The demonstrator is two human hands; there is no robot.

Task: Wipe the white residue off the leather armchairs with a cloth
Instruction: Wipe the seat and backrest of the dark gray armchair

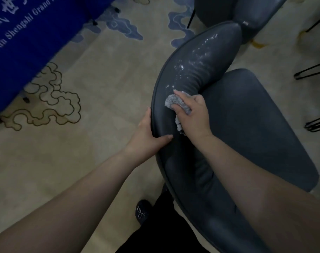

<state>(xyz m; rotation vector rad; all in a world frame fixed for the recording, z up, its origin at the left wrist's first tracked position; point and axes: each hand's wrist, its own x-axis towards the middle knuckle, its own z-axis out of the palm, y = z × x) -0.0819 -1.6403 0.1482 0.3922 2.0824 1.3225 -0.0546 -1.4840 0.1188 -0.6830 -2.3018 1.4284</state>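
- Both hands meet the dark leather armchair (201,70) at frame centre.
- Right hand (193,114) clutches a grey cloth (175,103) (residue (197,53) lies above).
- Left hand (148,132) grips the backrest edge.

My forearms were bare to the frame's lower edge, with no sleeves showing. I wore dark trousers (155,232) and a dark slip-on shoe (142,211), its toe trimmed with a small bow of pale, glinting stones.
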